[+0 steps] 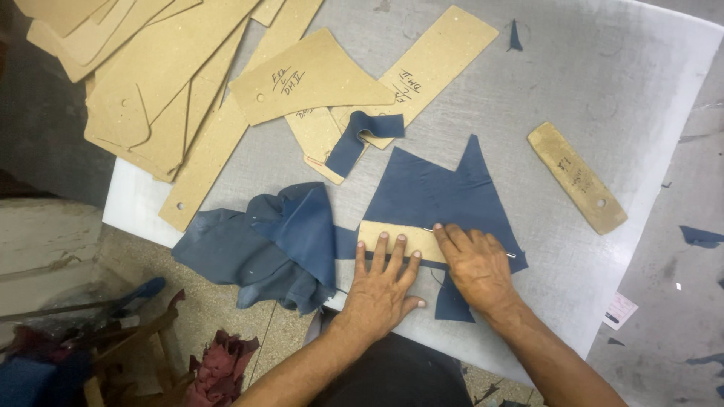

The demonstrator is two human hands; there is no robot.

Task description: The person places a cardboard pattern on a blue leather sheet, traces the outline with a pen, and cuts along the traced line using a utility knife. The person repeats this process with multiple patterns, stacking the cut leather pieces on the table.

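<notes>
Pressing flat with spread fingers, left hand (381, 283) pinned a narrow cardboard template (400, 240) onto a blue leather piece (434, 192). Just beside it, right hand (475, 264) lay closed around a thin metal tool (511, 255), tip barely showing; exact pinch hard to tell. Judged soft, limp and light, that leather, likely to creep unless held down flat near the template edge; template judged stiff, best steadied from above. Left of the grip, bunched a heap of blue leather (264, 245) at the edge of the grey cutting board (603, 90). Beyond the grip, lay a curled blue strip (360, 139), then scattered cardboard patterns (188, 83); off to the right, a worn wooden block (577, 177).
</notes>
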